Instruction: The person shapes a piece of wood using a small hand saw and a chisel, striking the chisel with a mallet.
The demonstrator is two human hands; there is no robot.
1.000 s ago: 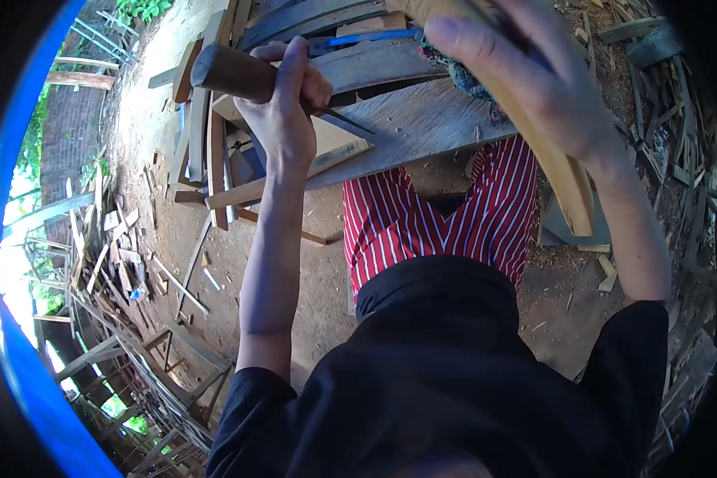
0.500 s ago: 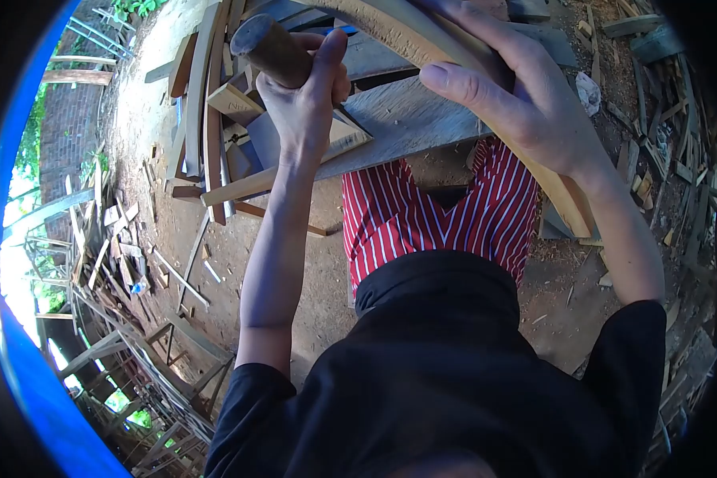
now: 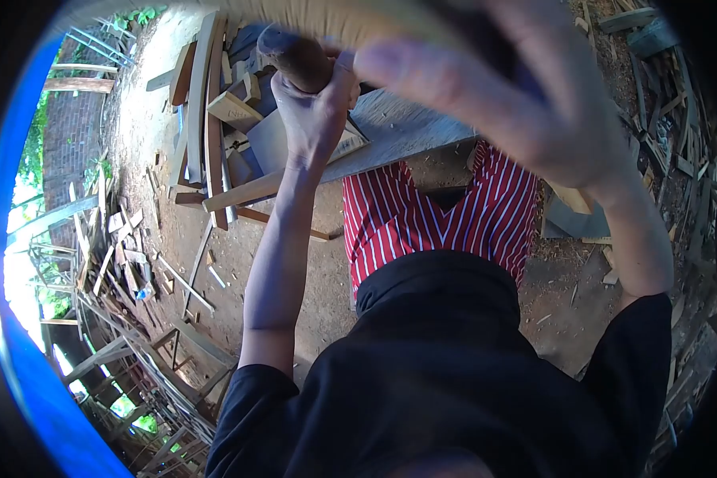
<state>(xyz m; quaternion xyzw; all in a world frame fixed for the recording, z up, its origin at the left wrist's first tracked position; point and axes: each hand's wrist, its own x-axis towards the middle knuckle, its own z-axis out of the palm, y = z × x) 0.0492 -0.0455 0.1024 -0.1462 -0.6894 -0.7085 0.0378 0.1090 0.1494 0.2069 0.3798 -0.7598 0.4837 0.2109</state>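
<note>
My left hand [image 3: 315, 119] is closed around a thick, round wooden handle [image 3: 295, 57]. The handle's blunt end points up toward me, and its far end is hidden behind the fist. Close to the camera and blurred, my right hand [image 3: 526, 111] grips a long curved piece of wood [image 3: 327, 17], thumb on the near side. That piece runs across the top of the view, and its lower end shows below my right wrist. Under both hands lies a wide grey plank [image 3: 410, 127] in front of my knees.
Boards and offcuts [image 3: 207, 103] are stacked at the plank's left end. Scrap wood [image 3: 119, 263] litters the ground on the left, and more scraps [image 3: 669, 103] lie along the right. A flat grey board [image 3: 570, 221] rests by my right leg. A blue sheet [image 3: 32, 358] edges the left side.
My right hand and the curved wood have risen closer to the camera and shifted left. My left hand has moved slightly right and down with the handle.
</note>
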